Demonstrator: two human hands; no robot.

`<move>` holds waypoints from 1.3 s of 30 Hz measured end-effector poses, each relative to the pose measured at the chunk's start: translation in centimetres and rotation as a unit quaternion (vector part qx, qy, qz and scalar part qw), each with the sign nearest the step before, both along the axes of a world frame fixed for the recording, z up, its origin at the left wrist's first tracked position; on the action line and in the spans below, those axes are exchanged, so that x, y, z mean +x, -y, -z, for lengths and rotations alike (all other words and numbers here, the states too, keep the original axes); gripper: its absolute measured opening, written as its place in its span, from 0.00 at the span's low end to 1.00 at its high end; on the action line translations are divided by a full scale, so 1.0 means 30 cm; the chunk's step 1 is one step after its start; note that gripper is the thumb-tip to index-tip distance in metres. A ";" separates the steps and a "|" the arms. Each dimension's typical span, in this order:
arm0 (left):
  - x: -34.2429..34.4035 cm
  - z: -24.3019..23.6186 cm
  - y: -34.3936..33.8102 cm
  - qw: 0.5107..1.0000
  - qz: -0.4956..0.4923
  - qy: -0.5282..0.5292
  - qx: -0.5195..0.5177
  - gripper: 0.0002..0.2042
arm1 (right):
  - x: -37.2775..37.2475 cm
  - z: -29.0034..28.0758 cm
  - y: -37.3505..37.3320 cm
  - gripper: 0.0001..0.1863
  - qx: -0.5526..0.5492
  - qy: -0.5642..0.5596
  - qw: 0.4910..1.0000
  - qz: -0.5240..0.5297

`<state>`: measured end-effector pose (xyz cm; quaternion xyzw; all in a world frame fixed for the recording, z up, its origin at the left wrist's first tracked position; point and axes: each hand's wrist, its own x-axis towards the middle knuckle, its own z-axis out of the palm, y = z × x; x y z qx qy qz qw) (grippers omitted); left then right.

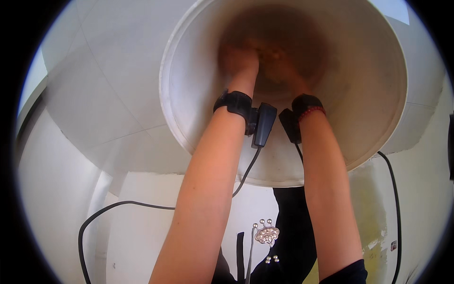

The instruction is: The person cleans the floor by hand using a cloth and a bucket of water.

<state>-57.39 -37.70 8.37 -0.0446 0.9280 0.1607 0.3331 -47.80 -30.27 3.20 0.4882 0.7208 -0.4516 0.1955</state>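
hands [242,59] [285,68] reach into a pale tub [189,90], openness and hold too dim to tell.

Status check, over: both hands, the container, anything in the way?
Left hand, right hand deep inside pale round container. Grip and contents too dim to tell. Cables trail from black wrist devices.

At upper centre of the frame, a person's bare left hand [240,59] and bare right hand [286,71] reach into a round, off-white, wide-mouthed container [371,94]; what they touch, I can't make out. Mid-frame, a red beaded bracelet [313,111] circles the right wrist beside a black strap [306,101].
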 end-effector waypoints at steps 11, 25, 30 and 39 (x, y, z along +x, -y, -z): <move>0.077 -0.230 -0.051 0.944 -0.197 0.218 0.152 0.23 | 0.069 -0.272 0.026 0.15 -0.031 0.083 0.977 -0.192; -0.102 -0.907 0.254 0.882 -0.182 0.376 0.219 0.30 | -0.005 -1.262 0.184 0.14 -0.014 -0.214 0.971 0.101; -0.016 -0.819 0.391 0.779 -0.291 0.466 0.302 0.32 | -0.043 -1.400 0.201 0.13 -0.012 -0.191 0.978 0.087; -0.066 -0.872 0.315 0.713 -0.250 0.472 0.454 0.18 | -0.026 -1.470 0.222 0.14 0.046 -0.237 0.970 -0.015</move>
